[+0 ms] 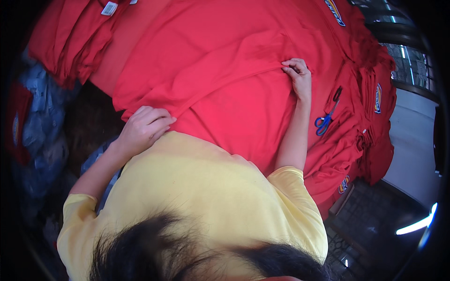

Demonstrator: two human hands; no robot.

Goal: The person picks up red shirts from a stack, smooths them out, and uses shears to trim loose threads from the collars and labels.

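A large piece of red cloth (234, 98), apparently a garment, lies spread in front of me with a folded edge running slantwise across it. At the near left, my left hand (146, 125) has its fingers curled on the cloth close to my body. Farther off on the right, my right hand (300, 77) pinches the folded edge between thumb and fingertips. The edge stretches between both hands. Right of my right forearm lies a pair of blue-handled scissors (323, 124) on more red fabric.
Folded red garments (77, 42) with a white tag (109, 8) are piled at the far left. More red garments with colourful patches (378, 98) hang along the right side. Clear plastic bags (44, 98) lie at the left. A pale panel (415, 126) stands at the far right.
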